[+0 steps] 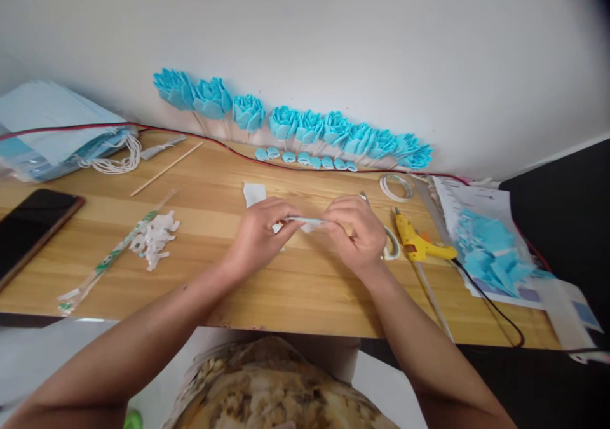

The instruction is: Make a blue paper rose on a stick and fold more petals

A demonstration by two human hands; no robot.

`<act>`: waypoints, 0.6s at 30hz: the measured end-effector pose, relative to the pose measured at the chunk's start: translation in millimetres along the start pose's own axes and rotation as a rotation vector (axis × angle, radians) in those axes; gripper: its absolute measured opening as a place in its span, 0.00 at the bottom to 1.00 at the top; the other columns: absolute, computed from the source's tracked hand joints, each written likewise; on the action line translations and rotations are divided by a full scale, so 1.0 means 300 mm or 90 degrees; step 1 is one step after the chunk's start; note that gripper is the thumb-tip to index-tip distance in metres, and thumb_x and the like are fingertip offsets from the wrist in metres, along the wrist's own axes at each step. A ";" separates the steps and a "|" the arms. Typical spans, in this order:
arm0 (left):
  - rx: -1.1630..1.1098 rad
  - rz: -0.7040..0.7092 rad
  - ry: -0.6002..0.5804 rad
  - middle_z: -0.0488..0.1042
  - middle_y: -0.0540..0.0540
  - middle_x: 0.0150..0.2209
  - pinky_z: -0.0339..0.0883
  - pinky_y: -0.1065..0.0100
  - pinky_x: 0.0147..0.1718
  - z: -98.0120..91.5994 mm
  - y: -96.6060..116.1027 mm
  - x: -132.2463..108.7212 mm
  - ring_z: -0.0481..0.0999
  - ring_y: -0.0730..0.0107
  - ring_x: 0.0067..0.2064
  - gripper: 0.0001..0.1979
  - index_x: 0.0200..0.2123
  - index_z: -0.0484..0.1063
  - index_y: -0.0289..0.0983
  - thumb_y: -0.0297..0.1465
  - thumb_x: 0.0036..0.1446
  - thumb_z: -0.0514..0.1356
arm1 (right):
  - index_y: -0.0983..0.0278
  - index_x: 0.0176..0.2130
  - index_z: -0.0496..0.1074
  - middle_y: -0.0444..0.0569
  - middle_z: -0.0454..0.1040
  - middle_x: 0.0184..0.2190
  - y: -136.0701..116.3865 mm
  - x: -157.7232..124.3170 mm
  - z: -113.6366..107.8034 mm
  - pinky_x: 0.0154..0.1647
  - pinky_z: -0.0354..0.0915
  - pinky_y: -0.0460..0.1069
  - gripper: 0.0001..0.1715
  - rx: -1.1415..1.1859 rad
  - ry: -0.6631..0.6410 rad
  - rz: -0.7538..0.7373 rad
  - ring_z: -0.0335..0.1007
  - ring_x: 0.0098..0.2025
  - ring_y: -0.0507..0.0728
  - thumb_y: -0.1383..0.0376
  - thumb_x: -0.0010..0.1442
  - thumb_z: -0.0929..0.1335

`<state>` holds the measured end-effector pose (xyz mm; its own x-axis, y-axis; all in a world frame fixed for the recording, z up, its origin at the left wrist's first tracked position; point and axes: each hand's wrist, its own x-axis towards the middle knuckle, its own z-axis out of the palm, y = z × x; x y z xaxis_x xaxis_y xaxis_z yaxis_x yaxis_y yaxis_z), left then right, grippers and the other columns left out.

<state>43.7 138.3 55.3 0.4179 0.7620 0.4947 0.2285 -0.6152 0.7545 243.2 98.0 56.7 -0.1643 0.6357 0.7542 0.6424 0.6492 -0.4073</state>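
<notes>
Between my two hands, above the middle of the table, a thin pale-blue strip is stretched, seen nearly edge-on. My left hand pinches its left end between thumb and fingers. At the other end, my right hand grips it with curled fingers. A small white piece lies on the table just behind my left hand. Scissors with white handles lie partly hidden under my right hand. Close to their right is a yellow glue gun with a black cord.
Blue flowers on sticks lean along the wall, with small blue buds before them. A tape roll and bagged blue petals are right. White scraps, a phone, a thin stick and stacked sheets are left.
</notes>
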 end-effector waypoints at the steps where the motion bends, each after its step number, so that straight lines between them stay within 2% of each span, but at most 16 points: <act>1: -0.001 -0.022 -0.015 0.75 0.49 0.26 0.62 0.69 0.30 0.003 -0.002 0.000 0.71 0.71 0.29 0.09 0.27 0.75 0.37 0.30 0.61 0.61 | 0.55 0.38 0.75 0.46 0.80 0.33 0.003 -0.004 0.007 0.40 0.71 0.56 0.05 -0.003 0.006 0.049 0.76 0.37 0.58 0.62 0.66 0.67; 4: -0.037 -0.103 -0.053 0.70 0.51 0.23 0.57 0.70 0.27 0.013 -0.009 -0.003 0.66 0.74 0.26 0.12 0.24 0.71 0.36 0.34 0.59 0.62 | 0.57 0.35 0.73 0.45 0.79 0.31 0.008 -0.015 0.024 0.35 0.70 0.52 0.09 -0.018 0.008 0.171 0.75 0.33 0.56 0.60 0.67 0.66; 7: -0.087 -0.177 -0.077 0.65 0.53 0.20 0.53 0.71 0.24 0.018 -0.015 -0.008 0.61 0.75 0.24 0.15 0.22 0.68 0.36 0.37 0.58 0.61 | 0.58 0.35 0.73 0.44 0.78 0.29 0.009 -0.019 0.034 0.33 0.68 0.50 0.10 -0.021 -0.003 0.247 0.73 0.30 0.55 0.58 0.67 0.65; 14: -0.140 -0.229 -0.099 0.61 0.53 0.20 0.51 0.71 0.23 0.019 -0.019 -0.003 0.59 0.76 0.24 0.18 0.21 0.64 0.37 0.42 0.55 0.61 | 0.60 0.33 0.71 0.44 0.77 0.28 0.007 -0.008 0.033 0.31 0.66 0.48 0.11 0.043 -0.008 0.305 0.71 0.28 0.53 0.58 0.65 0.65; 18: -0.164 -0.235 -0.094 0.61 0.54 0.19 0.50 0.72 0.22 0.019 -0.018 0.001 0.58 0.77 0.23 0.17 0.22 0.64 0.37 0.41 0.56 0.61 | 0.60 0.35 0.72 0.44 0.78 0.29 0.026 -0.012 0.036 0.31 0.67 0.48 0.10 0.095 -0.014 0.329 0.73 0.29 0.53 0.57 0.64 0.66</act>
<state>47.6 140.8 48.8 0.4743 0.8719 0.1215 0.1678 -0.2250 0.9598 240.6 105.4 45.2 0.1284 0.8955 0.4262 0.5308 0.3010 -0.7923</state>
